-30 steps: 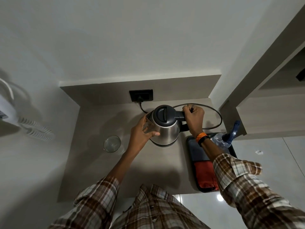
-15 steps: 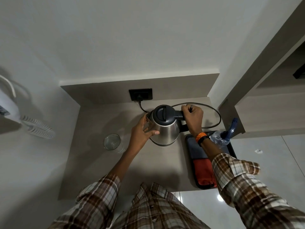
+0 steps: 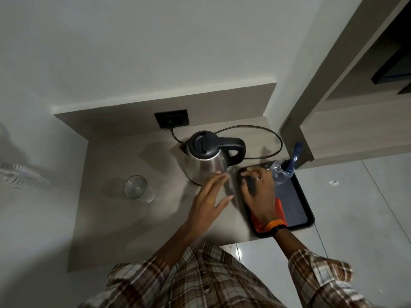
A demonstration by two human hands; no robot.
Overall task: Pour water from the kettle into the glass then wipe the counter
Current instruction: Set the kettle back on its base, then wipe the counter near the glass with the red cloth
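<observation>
A steel kettle (image 3: 205, 162) with a dark lid and handle stands at the back of the grey counter (image 3: 133, 218), nobody holding it. A clear glass (image 3: 136, 188) stands to its left. My left hand (image 3: 210, 201) hovers open just in front of the kettle, fingers apart, close to its lower side. My right hand (image 3: 259, 192) is open, spread over the black tray (image 3: 304, 210), above an orange cloth (image 3: 278, 210) lying in the tray. The hand is blurred; I cannot tell whether it touches the cloth.
A plastic bottle (image 3: 281, 172) with a blue top stands at the tray's far end. The kettle's cord (image 3: 262, 132) loops to a black wall socket (image 3: 172, 118). Walls close the counter at back and left; a cabinet (image 3: 333, 121) stands right.
Both hands have let go of the kettle and drawn back toward me. My right hand moved from the handle down over the tray. The camera view shifted closer.
</observation>
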